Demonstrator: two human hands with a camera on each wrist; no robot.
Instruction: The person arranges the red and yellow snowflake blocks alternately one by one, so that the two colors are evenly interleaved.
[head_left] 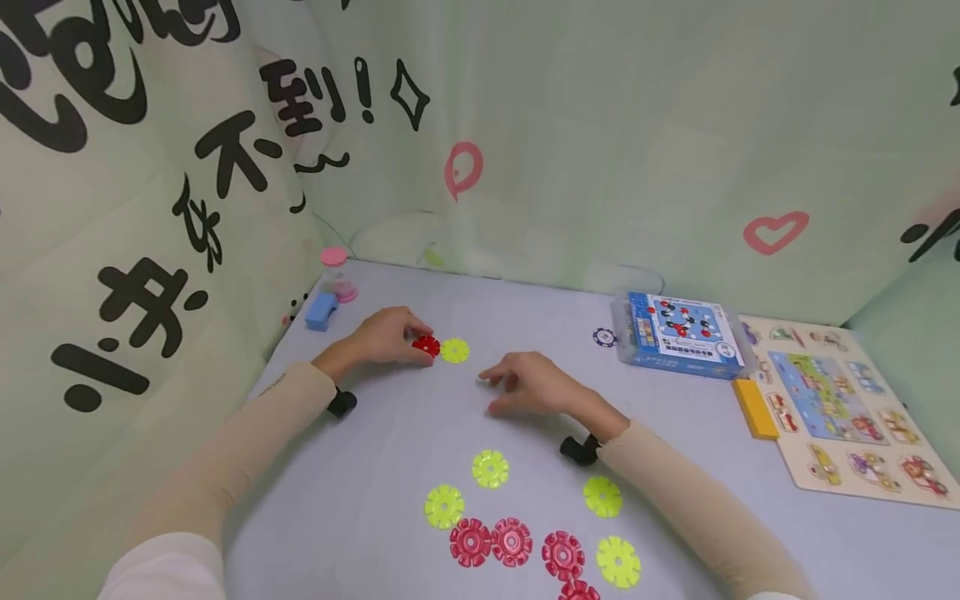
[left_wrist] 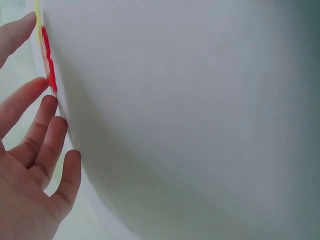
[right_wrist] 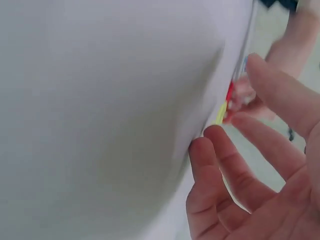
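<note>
My left hand (head_left: 386,335) is at a red notched plastic disc (head_left: 427,346) on the table, thumb and index finger at opposite edges. In the left wrist view, the index fingertip touches that red disc (left_wrist: 49,65); the other fingers are spread loosely. A yellow-green notched disc (head_left: 455,351) lies against its right side. My right hand (head_left: 534,385) is just right of the pair, fingers loosely bent and holding nothing. In the right wrist view, fingertips of the right hand (right_wrist: 240,175) are close to the table surface, with the yellow-green disc (right_wrist: 220,114) beyond them.
Nearer me lie several yellow-green discs (head_left: 491,469) and several dark red discs (head_left: 512,542). At the right are a blue boxed set (head_left: 682,333), a yellow block (head_left: 755,409) and a picture puzzle board (head_left: 862,475). A blue block (head_left: 322,312) and pink-capped hourglass (head_left: 335,258) stand back left.
</note>
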